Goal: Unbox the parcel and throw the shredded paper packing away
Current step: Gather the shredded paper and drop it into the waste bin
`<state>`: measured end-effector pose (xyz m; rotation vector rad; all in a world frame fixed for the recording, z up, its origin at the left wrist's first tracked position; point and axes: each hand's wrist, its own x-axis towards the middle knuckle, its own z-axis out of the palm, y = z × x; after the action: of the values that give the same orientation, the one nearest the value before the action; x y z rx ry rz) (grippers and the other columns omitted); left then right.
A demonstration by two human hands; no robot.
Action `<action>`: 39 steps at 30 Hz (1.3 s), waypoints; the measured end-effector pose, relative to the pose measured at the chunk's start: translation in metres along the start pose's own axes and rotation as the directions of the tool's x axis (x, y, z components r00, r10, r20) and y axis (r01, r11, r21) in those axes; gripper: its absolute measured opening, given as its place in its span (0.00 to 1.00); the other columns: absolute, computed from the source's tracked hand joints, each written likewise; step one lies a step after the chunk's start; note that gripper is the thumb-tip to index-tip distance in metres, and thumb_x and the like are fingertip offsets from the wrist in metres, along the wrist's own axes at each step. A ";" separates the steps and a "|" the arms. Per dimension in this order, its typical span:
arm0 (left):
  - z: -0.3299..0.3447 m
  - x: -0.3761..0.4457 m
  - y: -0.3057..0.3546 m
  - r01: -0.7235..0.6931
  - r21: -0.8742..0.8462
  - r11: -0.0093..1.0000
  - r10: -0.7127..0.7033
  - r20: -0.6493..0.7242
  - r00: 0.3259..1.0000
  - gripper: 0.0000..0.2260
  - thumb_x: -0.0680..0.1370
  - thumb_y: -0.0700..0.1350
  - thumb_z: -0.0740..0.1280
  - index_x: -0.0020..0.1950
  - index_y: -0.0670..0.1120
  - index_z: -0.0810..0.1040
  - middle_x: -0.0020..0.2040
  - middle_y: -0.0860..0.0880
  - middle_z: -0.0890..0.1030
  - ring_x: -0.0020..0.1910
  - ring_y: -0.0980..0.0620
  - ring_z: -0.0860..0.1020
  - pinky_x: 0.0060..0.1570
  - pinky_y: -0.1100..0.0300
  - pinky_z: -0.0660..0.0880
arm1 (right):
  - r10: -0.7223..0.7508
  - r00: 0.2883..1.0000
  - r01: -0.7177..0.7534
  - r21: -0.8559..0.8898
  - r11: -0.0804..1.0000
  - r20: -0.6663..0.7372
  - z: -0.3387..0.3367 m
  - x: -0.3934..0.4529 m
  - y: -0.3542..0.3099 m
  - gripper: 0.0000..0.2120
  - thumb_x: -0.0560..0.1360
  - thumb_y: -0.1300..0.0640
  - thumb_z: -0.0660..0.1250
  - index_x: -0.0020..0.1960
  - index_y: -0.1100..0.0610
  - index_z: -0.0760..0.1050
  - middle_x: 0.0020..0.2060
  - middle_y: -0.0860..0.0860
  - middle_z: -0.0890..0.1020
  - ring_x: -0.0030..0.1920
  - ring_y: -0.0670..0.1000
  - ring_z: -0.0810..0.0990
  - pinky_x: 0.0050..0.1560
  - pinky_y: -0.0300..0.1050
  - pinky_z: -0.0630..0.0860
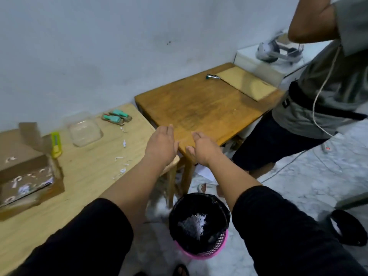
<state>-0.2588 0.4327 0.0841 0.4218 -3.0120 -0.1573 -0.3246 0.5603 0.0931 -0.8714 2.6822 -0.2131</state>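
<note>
An opened cardboard parcel lies at the left on the light wooden table, with a few white paper shreds left inside it. More shreds are scattered over the tabletop. On the floor stands a pink bin with a black liner, and a clump of shredded paper lies in it. My left hand and my right hand hover side by side above and beyond the bin, fingers straight, holding nothing.
A yellow box cutter, a clear plastic tray and two teal items lie on the light table. A darker wooden table holds a flat cardboard sheet. Another person stands at the right. Slippers lie on the floor.
</note>
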 end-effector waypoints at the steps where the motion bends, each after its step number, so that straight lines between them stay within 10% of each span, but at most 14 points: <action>1: -0.002 -0.005 -0.012 0.031 -0.016 0.999 -0.031 -0.008 0.999 0.27 0.80 0.52 0.56 0.74 0.39 0.55 0.70 0.40 0.66 0.69 0.44 0.63 0.68 0.54 0.61 | -0.012 1.000 0.012 0.005 1.000 0.003 0.001 0.003 -0.010 0.29 0.80 0.48 0.54 0.75 0.59 0.50 0.75 0.54 0.55 0.73 0.56 0.57 0.69 0.49 0.62; 12: 0.058 -0.093 -0.161 0.361 -0.098 0.928 -0.334 0.214 0.918 0.33 0.78 0.56 0.59 0.75 0.39 0.52 0.75 0.41 0.57 0.76 0.43 0.51 0.73 0.53 0.53 | -0.180 0.977 0.173 0.075 0.982 0.114 0.107 0.033 -0.104 0.36 0.76 0.44 0.60 0.75 0.60 0.49 0.75 0.55 0.54 0.74 0.53 0.56 0.74 0.46 0.55; 20: 0.128 -0.117 -0.220 0.446 -0.028 0.895 -0.412 0.333 0.848 0.38 0.76 0.61 0.59 0.76 0.39 0.51 0.77 0.40 0.52 0.76 0.41 0.50 0.69 0.45 0.57 | -0.312 0.948 0.310 0.041 0.950 0.054 0.201 0.070 -0.126 0.52 0.62 0.28 0.65 0.72 0.60 0.52 0.70 0.59 0.62 0.70 0.61 0.62 0.65 0.59 0.68; 24: 0.145 -0.107 -0.238 0.482 -0.069 0.873 -0.444 0.294 0.846 0.36 0.78 0.61 0.54 0.77 0.43 0.45 0.78 0.45 0.44 0.77 0.46 0.43 0.73 0.46 0.46 | -0.376 0.925 0.373 0.056 0.926 0.055 0.206 0.096 -0.132 0.56 0.60 0.27 0.65 0.74 0.50 0.40 0.75 0.59 0.45 0.75 0.60 0.44 0.73 0.57 0.49; 39: 0.164 -0.056 -0.251 0.602 -0.075 0.795 -0.585 0.166 0.794 0.27 0.80 0.58 0.45 0.77 0.50 0.43 0.78 0.51 0.46 0.76 0.53 0.42 0.74 0.49 0.41 | -0.446 0.889 0.458 0.154 0.876 -0.104 0.195 0.227 -0.150 0.41 0.73 0.40 0.63 0.75 0.51 0.44 0.76 0.60 0.47 0.76 0.60 0.45 0.74 0.59 0.50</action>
<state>-0.1561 0.2230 -0.1115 1.3906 -2.8482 -0.4295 -0.3507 0.2958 -0.1110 -1.4451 2.4247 -0.5819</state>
